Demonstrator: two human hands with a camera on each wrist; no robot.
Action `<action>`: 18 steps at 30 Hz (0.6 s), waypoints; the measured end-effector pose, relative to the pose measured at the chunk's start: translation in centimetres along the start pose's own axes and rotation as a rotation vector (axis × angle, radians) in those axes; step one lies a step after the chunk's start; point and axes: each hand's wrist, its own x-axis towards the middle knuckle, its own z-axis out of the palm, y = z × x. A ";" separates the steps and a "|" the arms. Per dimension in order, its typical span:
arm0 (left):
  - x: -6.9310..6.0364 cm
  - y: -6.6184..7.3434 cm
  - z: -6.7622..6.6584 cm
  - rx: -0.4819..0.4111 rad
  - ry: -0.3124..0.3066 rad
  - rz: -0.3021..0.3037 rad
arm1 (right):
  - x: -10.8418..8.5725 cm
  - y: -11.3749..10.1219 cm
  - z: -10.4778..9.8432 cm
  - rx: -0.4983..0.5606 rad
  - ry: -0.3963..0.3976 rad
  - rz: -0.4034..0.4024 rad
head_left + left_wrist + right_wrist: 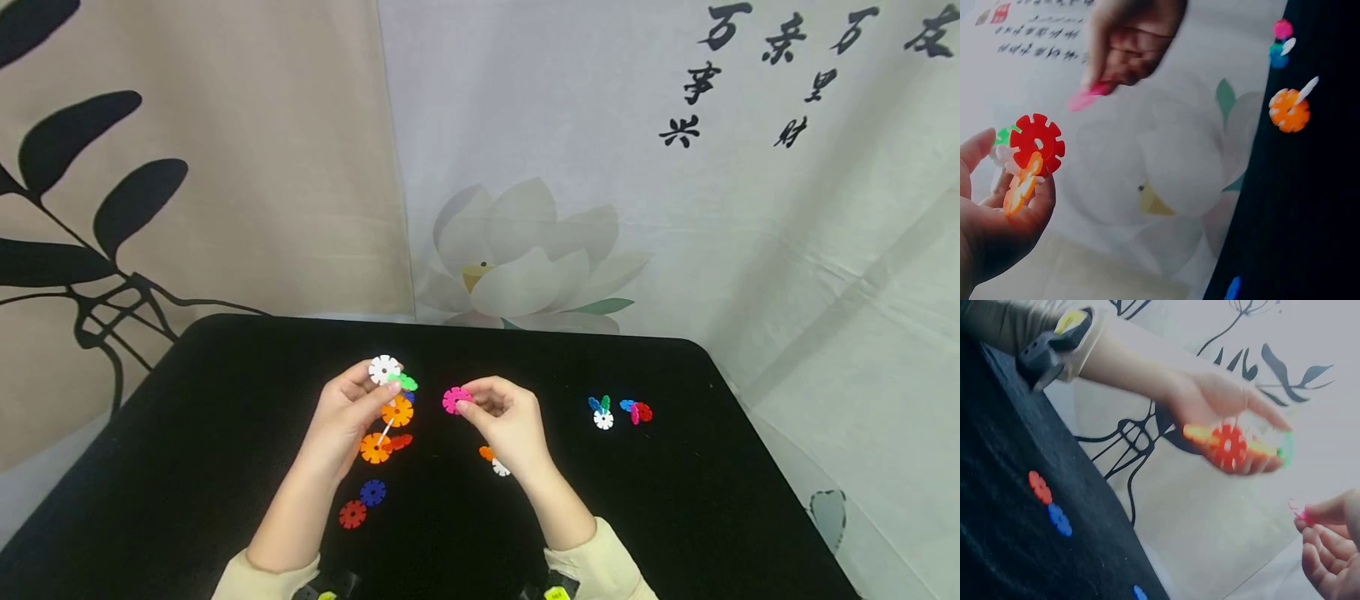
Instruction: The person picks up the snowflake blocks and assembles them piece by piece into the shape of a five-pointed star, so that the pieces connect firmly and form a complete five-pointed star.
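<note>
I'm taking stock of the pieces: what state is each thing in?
Joined disc chain: lifted, held in the left hand
Pink disc: apart from the chain, pinched in the right hand
Red disc and blue disc: lying together on the table; whether joined, unclear
Orange-and-white piece: joined, on the table
Blue, green and white cluster: on the table
Blue, pink and red cluster: on the table

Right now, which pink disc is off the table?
The pink disc pinched in the right hand. The other visible pink piece sits in a small cluster on the black table, against a red disc.
</note>
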 end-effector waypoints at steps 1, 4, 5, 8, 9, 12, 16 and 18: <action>0.0 -0.2 0.4 0.013 -0.003 -0.006 | -0.4 -0.8 -0.3 0.014 0.008 0.000; -0.1 -0.7 1.4 0.051 -0.016 -0.017 | -1.3 -2.6 -0.9 0.044 0.025 -0.011; -0.1 -1.0 1.8 0.063 -0.025 -0.016 | -1.5 -2.7 -1.0 0.051 0.031 -0.016; -0.2 -1.6 2.5 0.085 -0.056 -0.017 | -1.9 -2.6 -1.2 0.072 0.048 -0.042; -0.2 -1.7 2.7 0.091 -0.067 -0.020 | -2.0 -2.6 -1.3 0.074 0.053 -0.048; -0.4 -2.1 3.2 0.103 -0.091 -0.025 | -2.3 -2.5 -1.4 0.094 0.066 -0.052; -0.6 -2.4 3.6 0.119 -0.096 -0.022 | -2.5 -2.2 -1.6 0.106 0.073 -0.054; -0.6 -2.5 3.8 0.122 -0.090 -0.017 | -2.6 -2.1 -1.7 0.108 0.077 -0.061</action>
